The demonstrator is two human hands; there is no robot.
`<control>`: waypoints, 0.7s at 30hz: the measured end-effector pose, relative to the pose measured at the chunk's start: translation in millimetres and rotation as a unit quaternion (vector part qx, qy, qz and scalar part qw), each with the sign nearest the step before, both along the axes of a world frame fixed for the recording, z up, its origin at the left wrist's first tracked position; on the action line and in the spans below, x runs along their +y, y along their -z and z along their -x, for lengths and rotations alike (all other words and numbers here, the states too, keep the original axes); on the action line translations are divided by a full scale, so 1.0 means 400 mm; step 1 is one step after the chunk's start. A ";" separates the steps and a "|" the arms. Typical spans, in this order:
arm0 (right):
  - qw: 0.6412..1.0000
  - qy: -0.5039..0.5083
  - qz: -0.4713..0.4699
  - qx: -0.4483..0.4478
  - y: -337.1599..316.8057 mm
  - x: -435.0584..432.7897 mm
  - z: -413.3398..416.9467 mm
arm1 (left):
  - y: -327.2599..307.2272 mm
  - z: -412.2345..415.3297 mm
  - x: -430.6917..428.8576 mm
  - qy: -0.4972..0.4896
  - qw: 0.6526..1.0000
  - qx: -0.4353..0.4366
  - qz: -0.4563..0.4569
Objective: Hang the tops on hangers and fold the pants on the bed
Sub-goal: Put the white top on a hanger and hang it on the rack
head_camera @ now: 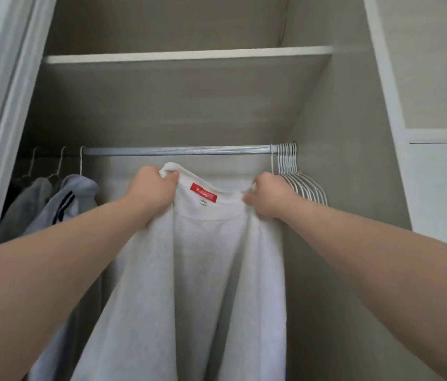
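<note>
Three hung garments [76, 191] sit at the left end of the rail [175, 150]. The left hand [151, 189] grips one shoulder of the single white top [203, 270], held up just below the rail, and the right hand [269, 200] pinches the other shoulder. The top looks soft, light and floppy, so it is best held at the neckline. Empty hangers [302, 185] bunch at the far right, too tightly packed to count.

A red label [203, 193] inside the white top's [189, 270] collar seems to read "Paddington"; the small tag below it is illegible.
</note>
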State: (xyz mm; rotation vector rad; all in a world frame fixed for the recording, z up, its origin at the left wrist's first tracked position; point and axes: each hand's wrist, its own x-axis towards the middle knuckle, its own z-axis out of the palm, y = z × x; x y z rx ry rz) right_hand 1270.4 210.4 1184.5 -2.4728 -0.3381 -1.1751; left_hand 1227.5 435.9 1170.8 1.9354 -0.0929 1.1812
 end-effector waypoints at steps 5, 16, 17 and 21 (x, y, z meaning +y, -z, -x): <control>0.950 0.210 0.185 -0.138 -0.028 -0.025 -0.046 | -0.032 -0.036 -0.054 0.006 1.000 -0.013 -0.003; 0.909 0.352 0.197 -0.101 -0.056 -0.094 -0.152 | -0.065 -0.098 -0.105 -0.026 0.998 -0.004 -0.055; 0.908 0.357 0.197 -0.099 -0.058 -0.099 -0.159 | -0.067 -0.103 -0.104 -0.027 0.998 -0.005 -0.060; 0.897 0.373 0.215 -0.103 -0.061 -0.118 -0.180 | -0.068 -0.118 -0.104 -0.022 0.997 -0.011 -0.071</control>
